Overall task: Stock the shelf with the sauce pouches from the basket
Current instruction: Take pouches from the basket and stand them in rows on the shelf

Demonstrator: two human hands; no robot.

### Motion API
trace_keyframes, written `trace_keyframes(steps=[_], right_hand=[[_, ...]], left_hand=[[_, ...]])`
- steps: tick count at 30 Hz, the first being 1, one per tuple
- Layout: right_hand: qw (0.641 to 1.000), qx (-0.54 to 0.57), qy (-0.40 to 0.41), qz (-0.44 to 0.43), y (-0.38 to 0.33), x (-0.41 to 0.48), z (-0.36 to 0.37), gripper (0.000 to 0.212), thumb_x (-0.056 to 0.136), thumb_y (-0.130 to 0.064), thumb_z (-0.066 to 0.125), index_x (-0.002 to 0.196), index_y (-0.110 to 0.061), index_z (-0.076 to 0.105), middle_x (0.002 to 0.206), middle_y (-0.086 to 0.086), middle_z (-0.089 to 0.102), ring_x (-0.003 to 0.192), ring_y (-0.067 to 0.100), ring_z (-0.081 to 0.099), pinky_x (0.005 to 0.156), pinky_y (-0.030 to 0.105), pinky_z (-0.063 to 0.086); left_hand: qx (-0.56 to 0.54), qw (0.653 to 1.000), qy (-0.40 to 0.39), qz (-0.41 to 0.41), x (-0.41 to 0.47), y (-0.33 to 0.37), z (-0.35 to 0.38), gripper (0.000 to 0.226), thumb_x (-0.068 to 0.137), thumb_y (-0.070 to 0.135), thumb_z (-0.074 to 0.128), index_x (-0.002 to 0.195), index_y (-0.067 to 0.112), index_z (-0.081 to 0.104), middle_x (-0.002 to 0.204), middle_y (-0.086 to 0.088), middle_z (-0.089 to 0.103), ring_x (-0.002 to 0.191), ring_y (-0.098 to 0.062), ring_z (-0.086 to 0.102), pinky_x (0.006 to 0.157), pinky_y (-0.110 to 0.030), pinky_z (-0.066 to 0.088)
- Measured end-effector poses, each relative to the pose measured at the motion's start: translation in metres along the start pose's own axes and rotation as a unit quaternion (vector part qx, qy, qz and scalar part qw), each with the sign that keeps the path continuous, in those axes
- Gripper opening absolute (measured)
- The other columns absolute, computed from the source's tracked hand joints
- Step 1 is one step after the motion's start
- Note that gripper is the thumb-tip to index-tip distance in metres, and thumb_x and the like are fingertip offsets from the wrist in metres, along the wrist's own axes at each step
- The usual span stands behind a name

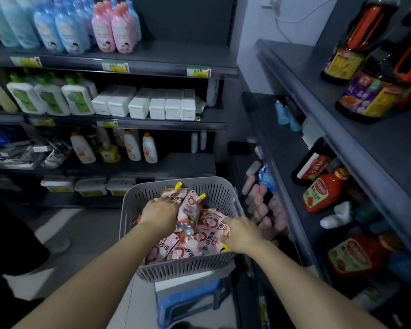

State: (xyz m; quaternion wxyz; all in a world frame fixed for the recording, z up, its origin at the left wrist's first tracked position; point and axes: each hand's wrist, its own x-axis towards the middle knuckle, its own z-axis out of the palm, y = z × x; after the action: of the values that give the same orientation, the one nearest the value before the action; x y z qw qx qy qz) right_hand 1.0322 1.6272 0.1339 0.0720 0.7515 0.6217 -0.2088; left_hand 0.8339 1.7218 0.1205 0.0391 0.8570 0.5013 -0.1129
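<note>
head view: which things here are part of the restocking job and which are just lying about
Job: sauce pouches, grey basket, left hand and right hand gripping pouches, right-hand shelving.
Lying about: pastel bottles, white boxes, dark sauce bottles, ketchup bottle, blue stool under the basket.

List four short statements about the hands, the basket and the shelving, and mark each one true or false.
1. The left hand and the right hand both grip pouches inside the basket. True.
2. The pouches have blue caps. False: the caps that show are yellow.
3. The basket stands on the floor. False: it sits on top of a blue stool.
4. A red bottle is on the right-hand shelving. True.
</note>
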Motion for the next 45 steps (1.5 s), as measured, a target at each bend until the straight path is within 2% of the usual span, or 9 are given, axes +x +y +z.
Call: trace_keyframes(steps=[10,15,18,22,25,29,35,40,45], right_hand=[[0.987,0.008,-0.130,0.092,0.010,0.058,0.044,0.045,0.087,-0.047,0.056,0.124,-0.022,0.059,0.128,0.006,0.061,0.119,0.026,0.054,0.092,0.029,0.043],[0.977,0.034,-0.170,0.128,0.011,0.075,0.063,0.042,0.087,-0.044,0.055,0.122,-0.019,0.057,0.129,0.004,0.058,0.115,0.027,0.056,0.091,0.030,0.047],[0.977,0.049,-0.152,0.140,0.009,0.082,0.070,0.041,0.091,-0.031,0.055,0.127,-0.016,0.045,0.130,0.009,0.053,0.115,0.030,0.056,0.082,0.033,0.045],[0.969,0.130,-0.100,0.184,0.007,0.087,0.070,0.045,0.088,-0.017,0.053,0.129,-0.015,0.036,0.120,0.013,0.061,0.109,0.032,0.060,0.074,0.031,0.041],[0.970,0.174,-0.024,0.171,0.001,0.092,0.053,0.038,0.086,-0.016,0.053,0.124,-0.019,0.048,0.124,0.008,0.061,0.109,0.032,0.060,0.082,0.034,0.048],[0.981,0.145,0.069,0.109,-0.016,0.102,0.023,0.029,0.086,-0.016,0.055,0.114,-0.023,0.060,0.115,0.002,0.066,0.105,0.029,0.062,0.076,0.033,0.047],[0.958,0.222,0.105,0.149,-0.019,0.106,0.047,0.024,0.085,-0.014,0.054,0.107,-0.020,0.059,0.109,0.008,0.064,0.100,0.034,0.062,0.077,0.038,0.050],[0.891,0.373,0.112,0.234,-0.014,0.111,0.068,0.029,0.081,-0.027,0.067,0.105,-0.020,0.052,0.107,0.007,0.064,0.103,0.026,0.059,0.078,0.035,0.049],[0.886,0.396,0.023,0.238,-0.007,0.115,0.084,0.031,0.078,-0.018,0.069,0.108,-0.022,0.061,0.114,0.000,0.054,0.103,0.023,0.060,0.088,0.032,0.051]], left_hand=[[-0.117,0.987,-0.106,-0.014,0.070,-0.001,0.053,0.049,0.091,0.043,0.056,0.127,0.012,0.048,0.114,-0.009,0.060,0.104,-0.027,0.058,0.077,-0.037,0.051],[-0.224,0.958,-0.162,-0.078,0.091,0.013,0.078,0.060,0.090,0.033,0.058,0.138,0.008,0.031,0.114,-0.013,0.061,0.103,-0.031,0.060,0.082,-0.038,0.054],[-0.329,0.921,-0.154,-0.142,0.101,0.015,0.090,0.084,0.085,0.023,0.066,0.148,0.011,0.012,0.107,-0.013,0.064,0.094,-0.030,0.064,0.076,-0.038,0.056],[-0.450,0.858,-0.171,-0.178,0.112,0.009,0.094,0.076,0.074,0.013,0.077,0.139,0.011,0.038,0.101,-0.003,0.058,0.091,-0.024,0.059,0.071,-0.035,0.055],[-0.369,0.914,-0.124,-0.114,0.111,0.001,0.089,0.049,0.071,0.020,0.073,0.116,0.013,0.054,0.109,-0.007,0.061,0.098,-0.026,0.059,0.079,-0.036,0.054],[-0.101,0.992,-0.043,0.059,0.090,-0.005,0.095,0.054,0.080,0.015,0.062,0.130,0.016,0.044,0.132,-0.008,0.044,0.120,-0.029,0.044,0.086,-0.040,0.050],[-0.228,0.957,-0.156,0.084,0.073,-0.015,0.126,0.059,0.085,0.040,0.063,0.136,0.021,0.042,0.134,-0.001,0.042,0.122,-0.022,0.045,0.097,-0.034,0.044],[-0.380,0.911,-0.158,0.013,0.096,-0.019,0.131,0.014,0.092,0.028,0.058,0.100,0.019,0.064,0.105,-0.003,0.049,0.106,-0.024,0.056,0.091,-0.025,0.040],[-0.378,0.904,-0.189,-0.061,0.113,-0.007,0.134,0.055,0.078,0.038,0.072,0.121,0.011,0.050,0.121,-0.012,0.051,0.109,-0.030,0.054,0.088,-0.031,0.043]])
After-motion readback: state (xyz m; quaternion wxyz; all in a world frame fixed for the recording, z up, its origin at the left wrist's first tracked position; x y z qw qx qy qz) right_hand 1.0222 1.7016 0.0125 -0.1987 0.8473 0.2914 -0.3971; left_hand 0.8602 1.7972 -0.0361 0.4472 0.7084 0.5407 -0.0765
